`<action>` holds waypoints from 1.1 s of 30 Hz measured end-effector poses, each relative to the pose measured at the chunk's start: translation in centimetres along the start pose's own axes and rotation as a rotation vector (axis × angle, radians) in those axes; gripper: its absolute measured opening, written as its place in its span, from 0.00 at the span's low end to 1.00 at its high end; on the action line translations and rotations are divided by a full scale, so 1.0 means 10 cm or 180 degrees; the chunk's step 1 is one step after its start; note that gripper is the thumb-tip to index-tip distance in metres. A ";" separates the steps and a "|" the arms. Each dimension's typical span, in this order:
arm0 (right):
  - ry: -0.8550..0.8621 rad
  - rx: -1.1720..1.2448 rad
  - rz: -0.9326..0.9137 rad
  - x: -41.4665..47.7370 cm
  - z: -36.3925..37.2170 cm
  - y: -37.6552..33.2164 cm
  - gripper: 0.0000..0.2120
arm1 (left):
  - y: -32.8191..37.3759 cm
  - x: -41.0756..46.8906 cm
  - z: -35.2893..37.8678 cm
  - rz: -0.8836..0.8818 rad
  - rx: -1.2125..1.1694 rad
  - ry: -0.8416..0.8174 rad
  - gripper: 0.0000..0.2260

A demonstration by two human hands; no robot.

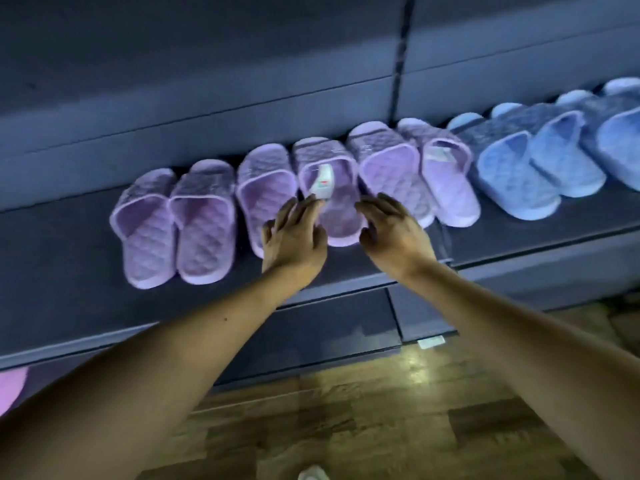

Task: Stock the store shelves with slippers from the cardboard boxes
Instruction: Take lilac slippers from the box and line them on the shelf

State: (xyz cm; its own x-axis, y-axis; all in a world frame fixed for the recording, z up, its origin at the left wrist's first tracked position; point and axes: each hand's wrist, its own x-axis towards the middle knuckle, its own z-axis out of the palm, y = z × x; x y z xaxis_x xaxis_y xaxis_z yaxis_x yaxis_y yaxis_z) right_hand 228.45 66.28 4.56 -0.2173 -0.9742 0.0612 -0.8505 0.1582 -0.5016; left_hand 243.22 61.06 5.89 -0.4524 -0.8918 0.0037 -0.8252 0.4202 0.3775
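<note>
- far left, low in the view, a pink thing (pixel 10 389) shows in part under the edge of the shelf; too little of it is visible to name it.
- the dark blue-grey shelf (pixel 52 271) runs across the whole view and carries one row of slippers, toes toward the back panel and heels toward the person.
- the first purple pair (pixel 175 226) stands at the left end of the row, its two slippers side by side and touching.
- next comes the third purple slipper (pixel 263 188); its heel end is hidden behind the left hand.
- the left hand (pixel 294 237) is palm down. its grip is wide, with fingers spread and nearly straight, holding nothing. the fingertips reach the left rim of the tagged purple slipper, but blur hides whether they press on it.
- the tagged purple slipper (pixel 341 216) lies between the two hands, with a white tag (pixel 322 183) tucked under its strap.
- the right hand (pixel 394 233) is also palm down, its grip wide and holding nothing. the fingertips are at the right rim of the tagged slipper, where it meets the next one.
- the third purple pair (pixel 419 171) follows, close beside the tagged slipper; the heel of its left slipper is partly behind the right hand.
- the blue slippers (pixel 512 174) fill the row to the right edge.
- below the shelf, a small pale label (pixel 430 342) sits on the front edge of a lower shelf.
- a wood-patterned floor (pixel 346 427) shows between the forearms.
</note>
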 end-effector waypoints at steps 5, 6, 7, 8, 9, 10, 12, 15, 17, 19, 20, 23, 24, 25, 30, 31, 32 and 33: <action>0.0244 -0.0106 0.0633 -0.69 -0.77 1.32 0.23 | 1.40 -0.01 0.59 0.0903 -0.0022 -0.0279 0.21; 0.0249 -0.0168 0.0788 -0.87 -0.94 1.60 0.22 | 1.71 -0.03 0.72 0.0963 -0.0077 -0.0358 0.21; 0.0248 -0.0215 0.0967 -1.07 -1.12 1.89 0.22 | 2.03 -0.05 0.85 0.1041 -0.0136 -0.0430 0.22; 0.0247 -0.0249 0.1143 -1.28 -1.29 2.16 0.23 | 2.35 -0.08 0.99 0.1157 -0.0183 -0.0494 0.23; 0.0267 -0.0260 0.1303 -1.49 -1.46 2.42 0.24 | 2.67 -0.11 1.12 0.1303 -0.0215 -0.0557 0.23; 0.0313 -0.0271 0.1458 -1.71 -1.64 2.66 0.25 | 2.98 -0.15 1.26 0.1442 -0.0243 -0.0633 0.23; 0.0419 -0.0289 0.1749 -2.14 -1.96 3.12 0.26 | 3.60 -0.23 1.54 0.1675 -0.0322 -0.0803 0.22; 0.0487 -0.0470 0.2084 -2.74 -2.35 3.75 0.26 | 4.50 -0.42 1.96 0.2025 -0.0485 -0.1119 0.19; 0.0330 -0.0550 0.2273 -3.08 -2.52 4.12 0.25 | 5.01 -0.58 2.24 0.2251 -0.0597 -0.1318 0.18; 0.0250 -0.0473 0.2486 -3.40 -2.63 4.42 0.24 | 5.42 -0.75 2.50 0.2483 -0.0548 -0.1493 0.17; 0.0292 -0.0413 0.2608 -3.54 -2.68 4.55 0.23 | 5.61 -0.82 2.63 0.2593 -0.0452 -0.1585 0.17; 0.0265 -0.0284 0.2960 -3.87 -2.80 4.87 0.24 | 6.14 -0.93 2.92 0.2859 -0.0226 -0.1792 0.17; 0.0204 -0.0220 0.3068 -3.94 -2.85 5.00 0.25 | 6.32 -0.93 3.01 0.2926 -0.0165 -0.1890 0.17; 0.0160 -0.0175 0.3151 -3.99 -2.90 5.12 0.25 | 6.51 -0.91 3.10 0.2994 -0.0104 -0.1984 0.17; 0.0123 0.0096 0.3505 -3.99 -3.14 5.94 0.21 | 7.41 -0.53 3.66 0.3228 0.0086 -0.2155 0.17; 0.0063 0.0142 0.3588 -3.96 -3.17 6.14 0.20 | 7.55 -0.41 3.82 0.3151 0.0120 -0.2246 0.17; -0.0001 0.0207 0.3689 -3.92 -3.21 6.35 0.20 | 7.67 -0.28 3.98 0.3037 0.0175 -0.2360 0.18; -0.0055 0.0275 0.3789 -3.88 -3.23 6.56 0.20 | 7.77 -0.15 4.16 0.2908 0.0236 -0.2491 0.19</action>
State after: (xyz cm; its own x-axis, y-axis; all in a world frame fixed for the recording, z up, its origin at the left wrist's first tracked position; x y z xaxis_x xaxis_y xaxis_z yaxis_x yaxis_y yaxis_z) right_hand 165.63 119.65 -2.81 -0.8405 -0.2250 -0.4928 -0.0839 0.9528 -0.2918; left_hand 165.69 102.01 -3.25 -0.9410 0.0723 -0.3305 -0.0993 0.8749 0.4740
